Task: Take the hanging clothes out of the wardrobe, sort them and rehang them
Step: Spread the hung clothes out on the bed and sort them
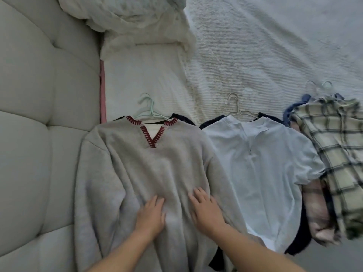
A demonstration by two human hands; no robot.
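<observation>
Left hand point(150, 213) and right hand point(206, 210), fingers flat and slightly apart, press the grey sweater point(157, 169) onto the white bedspread point(255, 55); padded headboard point(39, 114) beyond left hand; white shirt point(261, 163), plaid shirt point(334, 144) beyond right

You are in a home bedroom: a bed point(255, 55) with a textured white cover, a padded headboard point(39, 114) on its left, and crumpled bedding point(127, 18) above.

Three clothes piles point(257, 165) on bed; two hands point(151, 214); hangers point(146, 112) perhaps six, blurred.
</observation>
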